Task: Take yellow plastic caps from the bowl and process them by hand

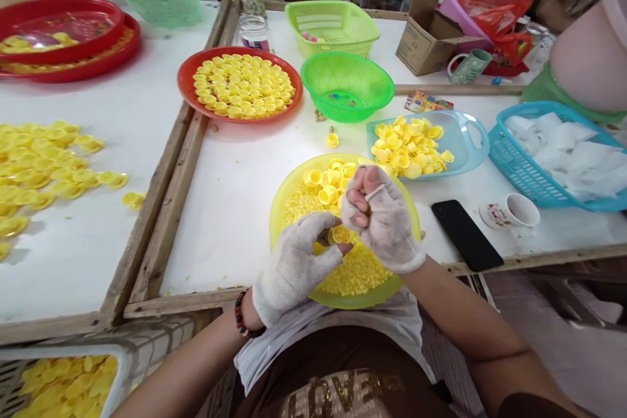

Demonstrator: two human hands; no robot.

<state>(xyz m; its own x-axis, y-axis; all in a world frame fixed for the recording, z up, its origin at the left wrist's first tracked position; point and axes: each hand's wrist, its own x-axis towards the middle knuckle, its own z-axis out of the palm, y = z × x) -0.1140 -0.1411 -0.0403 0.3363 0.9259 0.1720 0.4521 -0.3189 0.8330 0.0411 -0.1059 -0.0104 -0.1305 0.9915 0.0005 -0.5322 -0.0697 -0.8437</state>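
Observation:
My left hand (306, 255), in a white fingerless glove, pinches a small yellow plastic cup (341, 235) between thumb and fingers. Just above and to the right, my right hand (379, 215), gloved the same way, has its fingers curled closed; whatever is in them is hidden. Both hands are over a round yellow basin (279, 209). Small yellow pellets (357, 274) fill its near part, and several yellow cups (329, 183) lie at its far side. Behind my right hand, more yellow cups (409, 144) are heaped in a light blue handled tray (473, 137).
A red tray (183, 88) of upright yellow cups and a green bowl (347, 81) stand farther back. At right are a black phone (465, 235), a mug (509, 212) and a blue basket (509, 163) of white pieces. Wooden strips (166, 209) edge the tabletop.

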